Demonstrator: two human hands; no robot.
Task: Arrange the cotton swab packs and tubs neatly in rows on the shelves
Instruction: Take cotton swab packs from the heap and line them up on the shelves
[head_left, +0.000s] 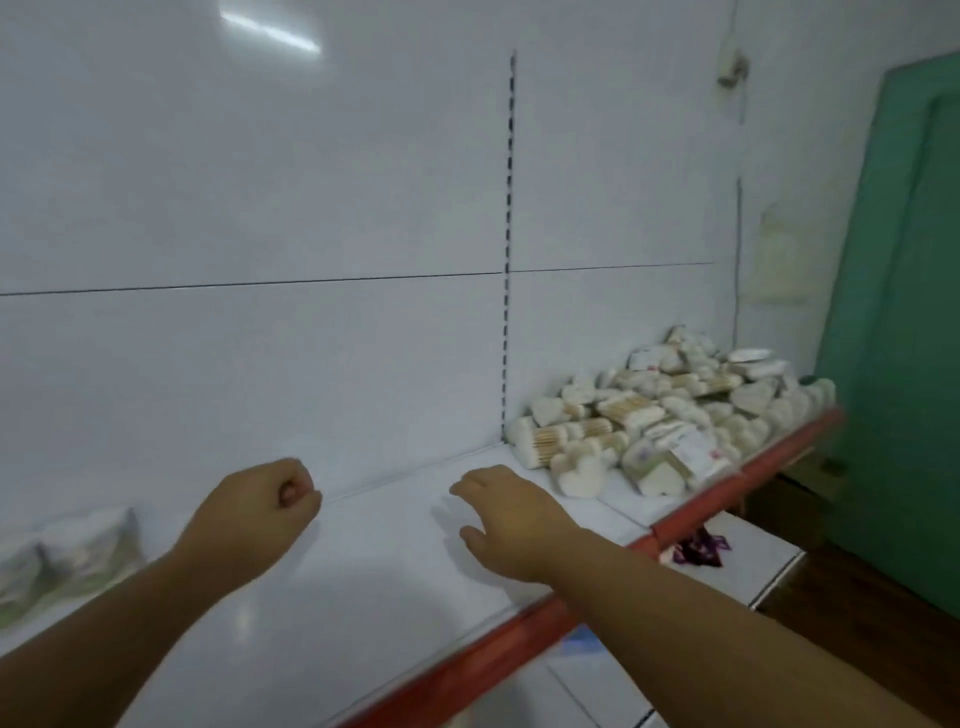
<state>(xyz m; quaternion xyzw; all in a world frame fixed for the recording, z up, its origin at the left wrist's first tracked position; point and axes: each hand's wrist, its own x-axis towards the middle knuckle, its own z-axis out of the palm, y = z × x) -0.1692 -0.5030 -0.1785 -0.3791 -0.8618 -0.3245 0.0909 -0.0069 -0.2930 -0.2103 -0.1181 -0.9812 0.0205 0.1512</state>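
A loose heap of cotton swab packs (670, 415), many heart-shaped, lies on the right part of the white shelf (363, 571). At the far left of the shelf stand two packs in white-green wrapping (67, 556). My left hand (260, 509) hovers over the shelf with its fingers curled into a fist and nothing in it. My right hand (509, 514) reaches over the shelf towards the heap, fingers relaxed, holding nothing, a short way left of the nearest heart-shaped pack (582, 475).
The shelf has a red front edge (691, 514) and a white back panel with a slotted upright (508, 260). A lower shelf (748, 566) below holds a purple pack (698, 548). A green door (904, 312) stands at the right.
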